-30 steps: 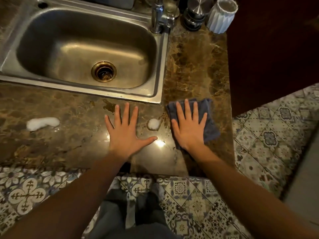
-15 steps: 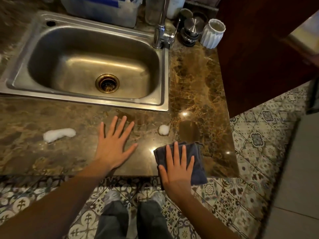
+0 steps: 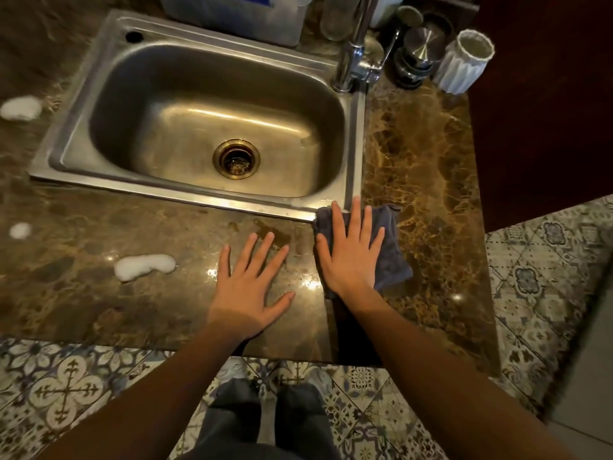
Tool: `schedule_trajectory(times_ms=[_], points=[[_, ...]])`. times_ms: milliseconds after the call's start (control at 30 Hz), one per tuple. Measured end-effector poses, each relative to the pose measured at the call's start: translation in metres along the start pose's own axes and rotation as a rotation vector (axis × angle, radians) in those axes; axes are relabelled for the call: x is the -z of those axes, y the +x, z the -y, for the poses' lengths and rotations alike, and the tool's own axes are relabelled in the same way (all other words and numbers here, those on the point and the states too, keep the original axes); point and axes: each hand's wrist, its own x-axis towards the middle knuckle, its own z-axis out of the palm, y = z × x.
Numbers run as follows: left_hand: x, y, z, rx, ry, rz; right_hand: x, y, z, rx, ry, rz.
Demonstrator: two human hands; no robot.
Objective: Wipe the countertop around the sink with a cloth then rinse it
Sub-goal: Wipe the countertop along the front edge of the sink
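Bench (image 3: 428,167), brown marble, fills mid frame; steel sink (image 3: 212,207) set into it, upper centre. Foam patch (image 3: 144,266) lies left of centre, two smaller ones (image 3: 20,107) at left edge, all unwiped. Risk, judged: strokes confined to the right would leave that foam; cloth dragged over the front edge could drop to the floor. Cloth (image 3: 389,257), grey, at sink's lower right corner. Right hand (image 3: 351,254) flat, fingers spread, pressing the cloth. Left hand (image 3: 252,287) splayed, bare on bench, holding nothing

no legible text, labels or numbers
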Motion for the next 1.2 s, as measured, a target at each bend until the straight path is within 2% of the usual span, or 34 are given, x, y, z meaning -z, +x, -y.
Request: schedule_trajectory(times_ms=[167,333,467,567,800,1000,1067,1200], points=[[0.0,0.0,0.0,0.004,-0.001,0.001,-0.003,-0.019,-0.001,0.029,-0.048,0.004],[0.0,-0.001,-0.001,-0.004,0.0,-0.01,-0.015,-0.097,-0.006,0.12,-0.032,0.04],[0.0,-0.003,-0.001,-0.01,0.003,-0.005,-0.022,-0.156,-0.017,0.08,-0.107,0.049],[0.0,-0.004,0.0,-0.013,0.003,-0.003,-0.021,-0.166,-0.022,0.013,-0.11,0.064],[-0.001,-0.003,0.0,-0.019,0.003,0.012,-0.006,-0.091,-0.022,-0.311,0.051,0.003],[-0.002,0.001,0.001,-0.009,0.009,0.026,0.004,0.006,-0.026,-0.446,0.167,-0.126],[-0.002,0.001,0.001,-0.002,0.002,0.017,0.008,0.034,-0.018,-0.426,0.19,-0.136],[-0.001,-0.001,0.0,0.0,-0.006,-0.001,0.009,0.05,-0.003,-0.183,0.086,-0.09]])
